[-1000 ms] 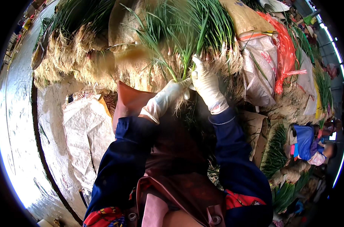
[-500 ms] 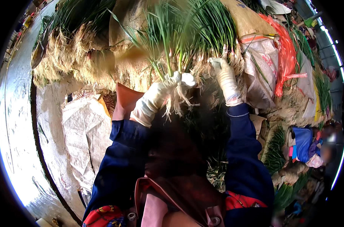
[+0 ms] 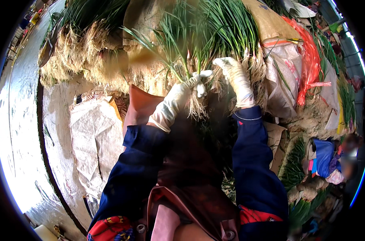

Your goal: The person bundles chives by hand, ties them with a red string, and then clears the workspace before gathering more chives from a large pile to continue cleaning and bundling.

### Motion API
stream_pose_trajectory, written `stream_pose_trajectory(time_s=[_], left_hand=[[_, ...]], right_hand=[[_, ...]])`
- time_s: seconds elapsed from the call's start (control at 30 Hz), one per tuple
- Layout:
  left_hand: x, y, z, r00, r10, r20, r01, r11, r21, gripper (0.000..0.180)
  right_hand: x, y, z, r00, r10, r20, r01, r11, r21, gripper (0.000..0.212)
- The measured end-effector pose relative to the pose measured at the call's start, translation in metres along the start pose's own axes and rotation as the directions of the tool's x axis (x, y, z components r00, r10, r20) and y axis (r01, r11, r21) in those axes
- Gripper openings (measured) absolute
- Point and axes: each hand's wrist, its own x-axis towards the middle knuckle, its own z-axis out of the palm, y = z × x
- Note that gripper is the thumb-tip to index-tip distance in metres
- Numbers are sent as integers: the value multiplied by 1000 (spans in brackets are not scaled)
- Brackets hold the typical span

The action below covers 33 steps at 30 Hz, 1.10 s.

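Observation:
My left hand (image 3: 174, 100), in a white glove, grips a small bunch of spring onions (image 3: 188, 66) low on the stems. Their green leaves point away from me, and pale stringy roots (image 3: 197, 107) hang below the fist. To the right, my right hand (image 3: 238, 82), also gloved, is raised with its fingers bent toward the left and apart, nothing visible in them. It hovers in front of a large heap of spring onions (image 3: 234, 28), whose whitish bulbs and roots face me. A blurred yellowish smear partly covers the heap's left side.
More rooted bunches (image 3: 84, 44) lie at the far left. A whitish woven sack (image 3: 96, 138) rests on the left ledge. Right of the heap are a pale sack (image 3: 285, 80) and red plastic strips (image 3: 307, 68). A brownish-red apron (image 3: 190, 201) covers my lap.
My right hand has shifted slightly left, its fingers loosening from a pinch near the heap. The left hand has moved a little right and up with its bunch. The whole view has shifted slightly.

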Motion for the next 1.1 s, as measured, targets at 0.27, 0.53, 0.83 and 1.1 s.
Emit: stream_pose_trajectory(time_s=[0.27, 0.53, 0.83, 1.1], left_hand=[[-18, -1, 12, 972, -109, -209, 108, 994, -17, 32], [-64, 65, 12, 877, 313, 366, -157, 905, -396, 24], [-7, 80, 28, 912, 379, 159, -330, 905, -267, 29], [16, 57, -7, 926, 324, -196, -304, 944, 126, 45]], right_hand=[[-37, -46, 14, 949, -120, 291, 69, 981, 180, 23], [-83, 37, -56, 805, 265, 531, 269, 634, -725, 67], [92, 30, -122, 929, -147, -339, -136, 716, -685, 72], [62, -5, 24, 855, -518, -7, 32, 67, -997, 69]])
